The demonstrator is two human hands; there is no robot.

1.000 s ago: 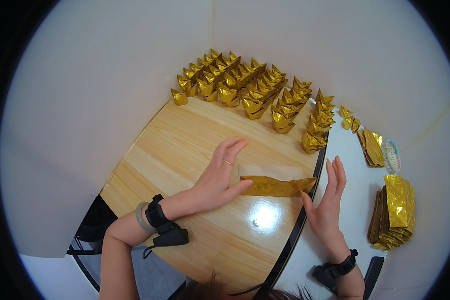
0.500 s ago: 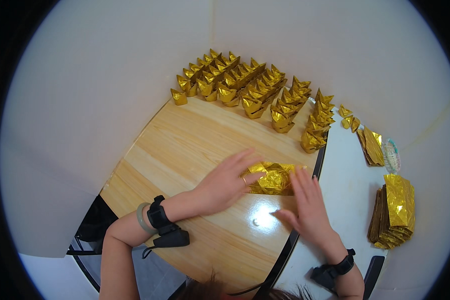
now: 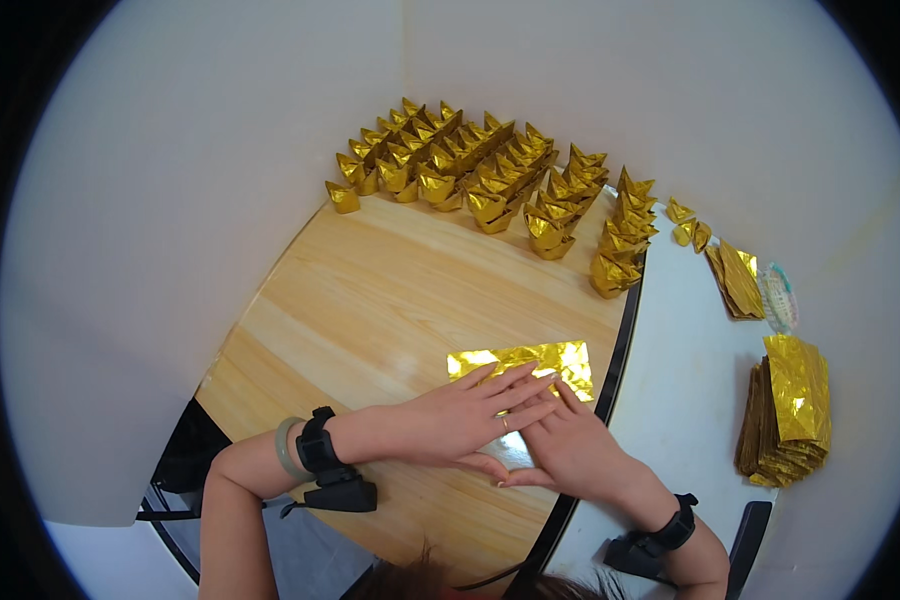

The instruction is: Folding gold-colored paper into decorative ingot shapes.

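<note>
A rectangular sheet of shiny gold foil paper lies crosswise on the wooden tabletop, its surface creased. Along its near edge rests my left hand, fingers stretched out flat and a ring on one of them. My right hand comes in from the other side with its fingers extended too. The fingers of both hands overlap over the sheet's near part, so that part is hidden. My two thumbs point toward each other below, their tips close together. Neither hand grips anything.
Several rows of folded gold paper ingots stand along the far edge of the wooden table. On the white surface at right are a tall stack of gold sheets, a smaller stack, loose gold pieces and a clear container.
My hands have come together, the left moving right and nearer, the right moving left. The gold sheet now shows a wider flat stretch, farther left. The view has shifted slightly.
</note>
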